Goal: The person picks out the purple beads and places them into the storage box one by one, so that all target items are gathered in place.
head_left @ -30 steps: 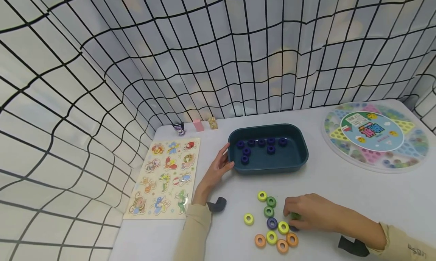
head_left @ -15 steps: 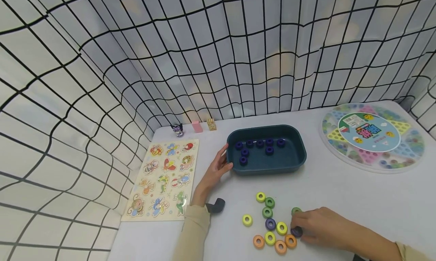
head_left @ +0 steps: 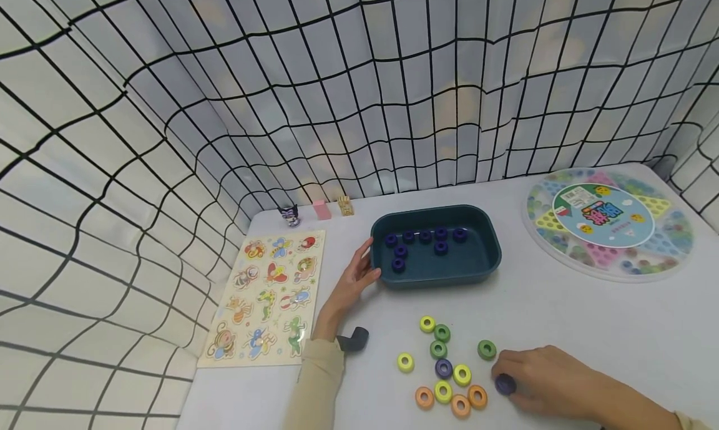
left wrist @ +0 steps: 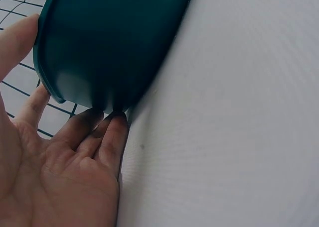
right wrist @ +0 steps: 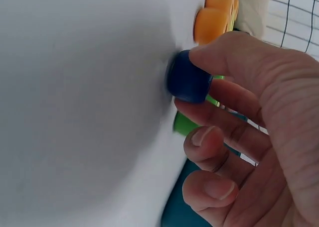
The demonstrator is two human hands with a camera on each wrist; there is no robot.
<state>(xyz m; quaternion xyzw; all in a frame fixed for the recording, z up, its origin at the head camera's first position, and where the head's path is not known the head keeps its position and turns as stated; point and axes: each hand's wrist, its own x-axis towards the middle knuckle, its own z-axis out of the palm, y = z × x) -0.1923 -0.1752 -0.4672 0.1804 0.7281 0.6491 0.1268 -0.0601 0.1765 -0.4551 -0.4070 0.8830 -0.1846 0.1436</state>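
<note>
My right hand (head_left: 547,380) pinches a purple ring (head_left: 505,384) between thumb and fingers, close over the white table; in the right wrist view the ring (right wrist: 189,78) looks dark blue and stands on edge. A lone green ring (head_left: 487,357) lies just beyond it. My left hand (head_left: 351,284) rests against the left end of a dark teal tray (head_left: 472,261), its extended fingers along the wall and thumb by the near corner. In the left wrist view, fingertips touch the tray wall (left wrist: 99,48). Several purple rings (head_left: 398,269) sit inside the tray, mostly toward its left and back.
Yellow (head_left: 405,370), green, orange (head_left: 425,405) and one purple ring (head_left: 444,376) lie loose in front of the tray. An animal puzzle board (head_left: 264,299) lies left, small figures (head_left: 289,216) behind it. A round game board (head_left: 612,218) lies back right. Netting (head_left: 371,112) surrounds the table.
My right hand has moved right and toward me, leaving the green ring uncovered and taking the purple ring away from the loose group. The left hand stays at the tray.
</note>
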